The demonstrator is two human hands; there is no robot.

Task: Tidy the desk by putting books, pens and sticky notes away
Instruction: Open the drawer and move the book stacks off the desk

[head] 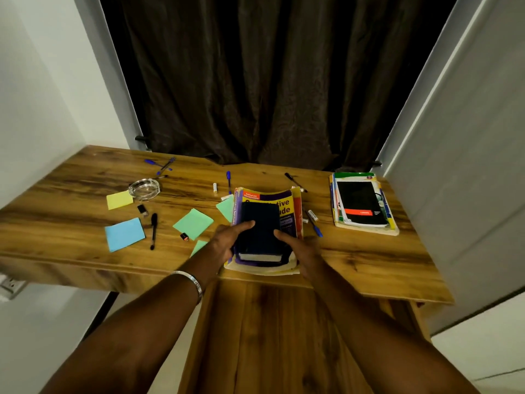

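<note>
1. Blue sticky note (124,234) lies at 9 o'clock on the desk (85,245).
2. Left hand (227,239) and right hand (298,245) grip the dark book (261,223), thumbs on top, desk middle.
3. Book pile (363,203) sits at 2 o'clock.

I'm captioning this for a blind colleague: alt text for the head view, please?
Both hands, left hand and right hand, grip a dark book atop a yellow-and-purple book on a wooden desk strewn with pens and sticky notes.
</note>
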